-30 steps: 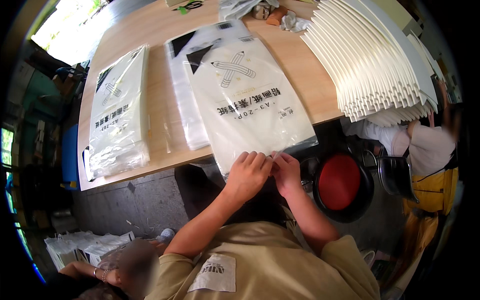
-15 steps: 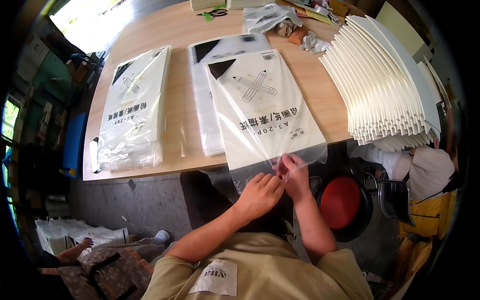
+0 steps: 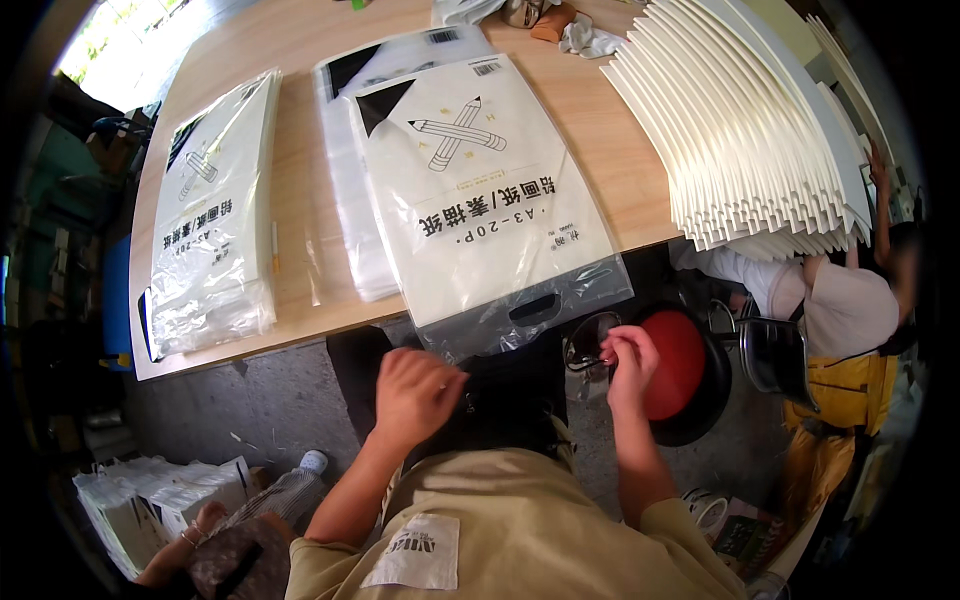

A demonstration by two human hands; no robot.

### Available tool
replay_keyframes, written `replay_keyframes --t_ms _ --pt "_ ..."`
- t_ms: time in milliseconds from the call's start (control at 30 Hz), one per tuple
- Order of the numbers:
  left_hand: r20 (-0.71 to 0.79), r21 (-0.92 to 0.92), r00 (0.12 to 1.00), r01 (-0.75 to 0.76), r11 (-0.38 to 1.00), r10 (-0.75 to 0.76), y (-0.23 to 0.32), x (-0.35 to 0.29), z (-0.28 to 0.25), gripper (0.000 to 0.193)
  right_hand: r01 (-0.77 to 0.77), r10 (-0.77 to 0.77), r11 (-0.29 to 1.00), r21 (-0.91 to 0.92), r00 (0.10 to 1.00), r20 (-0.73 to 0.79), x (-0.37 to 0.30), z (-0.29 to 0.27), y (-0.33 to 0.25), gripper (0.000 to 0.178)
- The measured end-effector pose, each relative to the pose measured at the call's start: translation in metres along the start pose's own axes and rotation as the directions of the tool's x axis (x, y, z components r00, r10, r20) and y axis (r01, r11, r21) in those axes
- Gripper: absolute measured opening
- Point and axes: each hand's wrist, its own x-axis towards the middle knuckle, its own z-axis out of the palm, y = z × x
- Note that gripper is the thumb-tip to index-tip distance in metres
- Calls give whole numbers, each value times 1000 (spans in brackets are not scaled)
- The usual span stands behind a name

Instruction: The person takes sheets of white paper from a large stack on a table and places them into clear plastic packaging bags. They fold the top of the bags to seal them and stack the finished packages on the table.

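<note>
A cream pad of drawing paper in a clear plastic bag (image 3: pixel 470 200) lies on the table, its near end reaching past the edge. The bag's loose clear end has a dark-looking oval handle hole. My left hand (image 3: pixel 412 395), slightly blurred, hovers just nearer than the bag's near left corner, apart from it. Its fingers are curled, and their tips are hidden. Beyond the near right corner, my right hand (image 3: pixel 630 365) is also apart from the bag, thumb and fingers drawn together. What they hold, if anything, is too small to tell. Flat clear bags (image 3: pixel 350 180) lie partly under the pad.
On the left of the table (image 3: pixel 300 230) stands a pile of bagged pads (image 3: pixel 210 220). A tall fanned stack of cream sheets (image 3: pixel 740 140) fills the right side. A red-seated stool (image 3: pixel 675 365) stands at my right. Other people sit lower left and at right.
Both hands have let go of the bag's near end and moved apart, left hand leftward and right hand to the right. The handle hole now shows. My view has shifted somewhat.
</note>
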Motion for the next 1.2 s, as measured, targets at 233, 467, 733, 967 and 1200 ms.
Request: replay_keyframes --t_ms 233,467,733,967,1200 --pt "386 -866 633 499 -28 -671 -3 5 37 34 775 -583 416 -476 629 514 28 65 -42 31" --pt "411 -863 617 501 -67 -671 -18 -2 48 20 613 -416 719 -327 757 503 28 44 -44 27" --pt "380 -882 664 471 -35 -643 -20 34 21 33 491 -456 721 -489 868 198 121 -8 -25 20" --pt "318 -882 663 469 45 -678 -18 64 4 41 267 -47 817 -511 915 402 167 38 -39 42" --pt "35 -785 763 420 455 -645 -36 92 19 54 151 58 874 -462 911 407 173 56 -34 44"
